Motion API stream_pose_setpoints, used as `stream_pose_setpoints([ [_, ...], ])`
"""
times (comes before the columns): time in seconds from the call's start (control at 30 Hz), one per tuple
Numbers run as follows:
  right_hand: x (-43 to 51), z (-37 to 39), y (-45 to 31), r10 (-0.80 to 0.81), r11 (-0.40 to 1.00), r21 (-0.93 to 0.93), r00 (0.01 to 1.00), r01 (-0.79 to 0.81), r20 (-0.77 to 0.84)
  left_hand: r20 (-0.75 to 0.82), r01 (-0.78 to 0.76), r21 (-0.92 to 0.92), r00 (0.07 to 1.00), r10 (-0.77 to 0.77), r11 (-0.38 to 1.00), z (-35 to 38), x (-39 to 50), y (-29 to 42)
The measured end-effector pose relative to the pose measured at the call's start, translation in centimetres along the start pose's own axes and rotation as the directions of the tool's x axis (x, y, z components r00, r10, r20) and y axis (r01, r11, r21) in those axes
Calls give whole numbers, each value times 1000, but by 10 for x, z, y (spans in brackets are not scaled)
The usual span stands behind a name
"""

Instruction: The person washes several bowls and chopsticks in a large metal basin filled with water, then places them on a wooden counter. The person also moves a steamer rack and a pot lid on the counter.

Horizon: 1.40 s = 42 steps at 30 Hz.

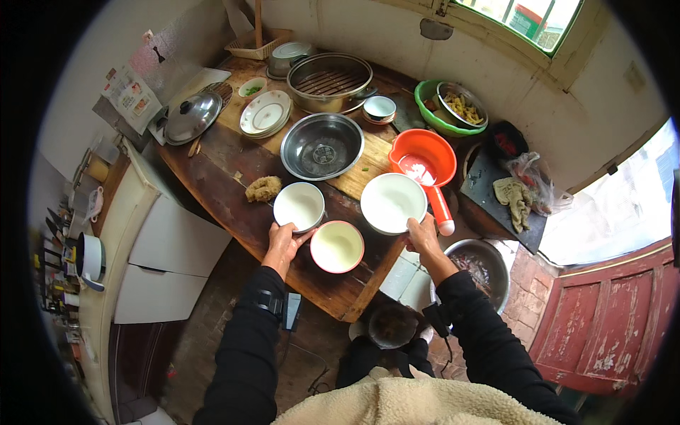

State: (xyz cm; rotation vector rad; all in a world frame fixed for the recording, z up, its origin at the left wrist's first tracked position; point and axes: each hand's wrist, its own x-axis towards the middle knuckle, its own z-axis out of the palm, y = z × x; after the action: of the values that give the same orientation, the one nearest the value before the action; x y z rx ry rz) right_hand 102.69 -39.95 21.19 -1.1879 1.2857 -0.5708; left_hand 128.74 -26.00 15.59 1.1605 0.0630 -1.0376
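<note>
At the near end of a wooden table, my left hand (283, 244) grips the lower rim of a small white bowl (299, 206). My right hand (423, 235) has its thumb over the edge of a larger white bowl (393, 203). Between them a cream bowl with a red rim (337, 247) sits near the table edge, apart from my right hand and close to my left fingertips. All three bowls look empty. A brown fibrous scrubber (264, 189) lies left of the small bowl. Behind stands a metal basin (322, 146). An orange plastic dipper (425, 156) touches or nearly touches the larger bowl.
Stacked plates (265, 113), a steamer pot (330, 82), a pot lid (193, 118) and small stacked bowls (379, 109) occupy the far side. A green basin (431, 114) holds a metal bowl of food. Below right, a large metal basin (499, 273) stands low near a red door (605, 324).
</note>
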Motion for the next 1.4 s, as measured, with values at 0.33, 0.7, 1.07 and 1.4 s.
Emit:
stream_pose_setpoints([
  [0.33,-74,-64,43,56,992,91,939,-91,339,195,-211,143,964,181,967,-1,-151,45],
  [0.7,-78,-232,236,508,736,333,806,-590,304,312,527,185,769,-558,829,132,-240,-136],
  [1.07,-10,-257,356,40,857,-515,998,-6,56,443,-398,880,883,-152,258,188,-108,-379],
  [1.4,1,-188,358,41,830,548,991,-103,124,225,-87,885,940,-256,458,155,-81,-455],
])
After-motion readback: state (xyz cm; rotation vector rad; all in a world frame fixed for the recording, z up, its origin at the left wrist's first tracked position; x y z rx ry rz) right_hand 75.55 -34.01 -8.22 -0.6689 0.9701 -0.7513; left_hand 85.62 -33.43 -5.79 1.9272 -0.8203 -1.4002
